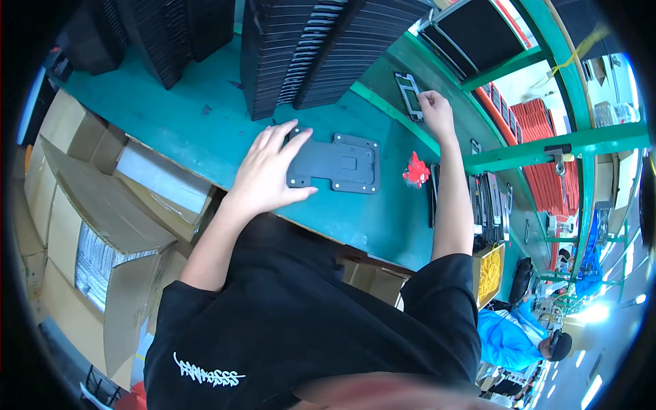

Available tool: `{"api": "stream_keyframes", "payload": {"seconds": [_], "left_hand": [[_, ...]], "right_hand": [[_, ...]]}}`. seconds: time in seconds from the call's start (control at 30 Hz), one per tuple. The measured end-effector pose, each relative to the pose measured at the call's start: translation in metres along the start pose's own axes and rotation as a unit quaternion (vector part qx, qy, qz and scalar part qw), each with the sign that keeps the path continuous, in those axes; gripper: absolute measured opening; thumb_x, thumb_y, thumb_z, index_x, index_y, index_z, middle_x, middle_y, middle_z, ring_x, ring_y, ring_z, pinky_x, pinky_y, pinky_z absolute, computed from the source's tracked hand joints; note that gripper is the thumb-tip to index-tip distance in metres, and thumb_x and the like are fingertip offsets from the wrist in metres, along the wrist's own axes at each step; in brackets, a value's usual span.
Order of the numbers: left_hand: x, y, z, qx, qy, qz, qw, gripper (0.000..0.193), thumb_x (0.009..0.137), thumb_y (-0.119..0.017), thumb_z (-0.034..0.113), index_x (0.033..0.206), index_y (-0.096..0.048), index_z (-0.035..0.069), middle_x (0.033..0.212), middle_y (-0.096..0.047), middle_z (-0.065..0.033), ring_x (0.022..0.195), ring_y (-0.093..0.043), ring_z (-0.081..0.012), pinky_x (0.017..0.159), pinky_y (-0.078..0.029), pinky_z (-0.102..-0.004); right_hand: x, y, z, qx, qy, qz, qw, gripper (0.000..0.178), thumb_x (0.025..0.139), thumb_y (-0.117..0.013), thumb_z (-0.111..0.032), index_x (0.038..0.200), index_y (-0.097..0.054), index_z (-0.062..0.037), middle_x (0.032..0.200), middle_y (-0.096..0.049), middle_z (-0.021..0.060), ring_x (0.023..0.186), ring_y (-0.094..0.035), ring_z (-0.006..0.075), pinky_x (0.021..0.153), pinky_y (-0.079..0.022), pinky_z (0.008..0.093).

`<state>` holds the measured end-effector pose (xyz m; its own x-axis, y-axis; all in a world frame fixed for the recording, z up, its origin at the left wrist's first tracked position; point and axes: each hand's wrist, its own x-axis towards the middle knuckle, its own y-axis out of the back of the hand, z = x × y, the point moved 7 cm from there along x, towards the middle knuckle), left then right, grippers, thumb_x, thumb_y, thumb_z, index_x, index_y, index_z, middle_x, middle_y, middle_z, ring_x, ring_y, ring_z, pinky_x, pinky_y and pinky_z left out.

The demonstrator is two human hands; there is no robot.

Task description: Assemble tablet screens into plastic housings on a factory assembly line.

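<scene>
A dark grey flat plate [345,164] with a stepped outline, a recess and small round fittings at its corners lies on the green tabletop [225,147]. My left hand [268,167] spans the plate's left end, thumb at the near edge and fingers at the far edge, gripping it. Out to the right, my right hand [437,113] has its fingers pinched together at the edge of a thin black-and-silver frame [408,96] on the green shelf behind the table. The fingertips partly cover the frame's edge. A small bright red item [416,171] sits between the plate and my right forearm.
Tall stacks of black parts [301,55] stand at the table's far side. Open cardboard boxes [102,232] fill the left. On the right are a green metal rail [553,147], stacked red parts [543,157], upright black frames [488,205] and a person in blue [509,338].
</scene>
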<state>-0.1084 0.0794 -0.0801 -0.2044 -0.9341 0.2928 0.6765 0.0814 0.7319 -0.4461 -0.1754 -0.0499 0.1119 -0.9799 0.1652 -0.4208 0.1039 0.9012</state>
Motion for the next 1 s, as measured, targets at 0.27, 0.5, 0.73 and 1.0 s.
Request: {"api": "stream_keyframes", "payload": {"seconds": [0.27,0.5,0.73,1.0], "left_hand": [[0.002,0.006,0.0,0.012,-0.036,0.015,0.999,0.099,0.067,-0.088,0.043,0.152,-0.047,0.013,0.146,-0.046,-0.0221,0.146,-0.036,-0.045,0.12,-0.033,-0.0526],[-0.005,-0.001,-0.006,-0.019,-0.01,0.016,1.0,0.103,0.065,-0.089,0.045,0.153,-0.046,0.015,0.147,-0.047,-0.0207,0.146,-0.036,-0.0435,0.119,-0.034,-0.0537],[-0.002,0.002,0.0,0.012,-0.02,0.014,1.0,0.111,0.063,-0.091,0.044,0.157,-0.039,0.012,0.15,-0.046,-0.0203,0.146,-0.036,-0.0432,0.12,-0.033,-0.0522],[0.003,0.008,-0.001,-0.018,0.006,0.009,1.0,0.124,0.061,-0.094,0.038,0.161,-0.028,0.01,0.149,-0.048,-0.0209,0.146,-0.037,-0.0438,0.122,-0.031,-0.0508]], "right_hand": [[0.079,-0.058,0.049,-0.173,0.12,-0.008,0.978,0.028,0.094,-0.066,-0.019,0.119,-0.072,-0.01,0.117,-0.075,0.0122,0.112,-0.07,0.0316,0.095,-0.055,0.0426],[0.072,-0.037,0.03,-0.302,-0.076,-0.046,0.949,0.025,0.09,-0.074,-0.033,0.113,-0.076,-0.0227,0.118,-0.075,0.0099,0.113,-0.07,0.0311,0.097,-0.055,0.0424],[0.044,0.02,0.119,-0.214,-0.192,0.033,0.957,0.03,0.087,-0.075,-0.043,0.101,-0.08,-0.017,0.099,-0.078,0.0104,0.095,-0.075,0.0322,0.084,-0.057,0.0417],[-0.058,0.011,-0.072,0.045,0.026,-0.039,0.998,0.027,0.087,-0.079,-0.024,0.094,-0.077,0.0024,0.077,-0.076,0.0091,0.069,-0.07,0.0136,0.066,-0.055,0.0296]]}}
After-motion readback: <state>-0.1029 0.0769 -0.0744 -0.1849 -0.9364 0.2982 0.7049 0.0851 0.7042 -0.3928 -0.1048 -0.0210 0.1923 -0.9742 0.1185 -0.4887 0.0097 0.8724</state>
